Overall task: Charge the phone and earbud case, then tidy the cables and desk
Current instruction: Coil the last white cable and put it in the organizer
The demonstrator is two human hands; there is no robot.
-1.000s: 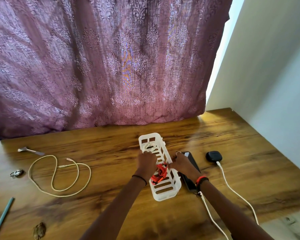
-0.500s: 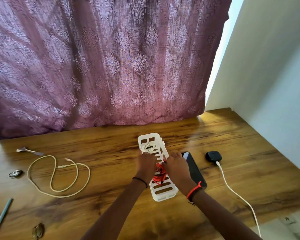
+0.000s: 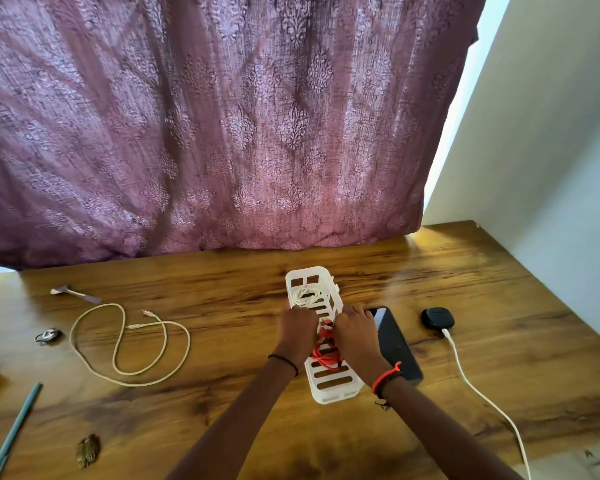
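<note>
Moved right hand (image 3: 355,336) off phone (image 3: 394,344) to join left hand (image 3: 298,330) over red cable (image 3: 324,358) in basket (image 3: 333,393), couldn't tell fingers' grip, risked coil springing out or shoving phone.

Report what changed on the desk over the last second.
The right hand moved left, off the phone and over the white basket, onto the red cable inside; the phone now lies mostly uncovered. The left hand stayed at the basket's left side. Whether either hand's fingers grip the cable is hidden. Basket, earbud case with its white cable and the loose cream cable stayed put.
</note>
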